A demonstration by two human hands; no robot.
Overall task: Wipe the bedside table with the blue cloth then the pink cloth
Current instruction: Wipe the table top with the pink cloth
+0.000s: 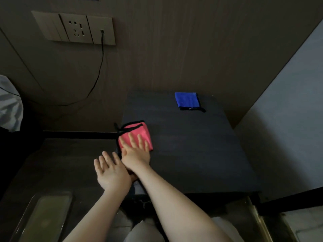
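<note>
The dark bedside table (192, 145) fills the middle of the view. A folded blue cloth (187, 100) with black trim lies near the table's back edge, with no hand on it. At the table's left edge lies a pink cloth (138, 131) with black trim. My right hand (136, 152) rests flat on the pink cloth, fingers spread, pressing it to the table top. Just left of it, my left hand (111, 170) hovers past the table's left edge with its fingers apart, holding nothing.
A wall socket panel (75, 28) sits upper left, and a black cable (99, 67) hangs from it toward white bedding (8, 102). A clear tray-like object (45, 217) lies on the lower dark surface at bottom left. A pale wall (288, 119) bounds the table's right side.
</note>
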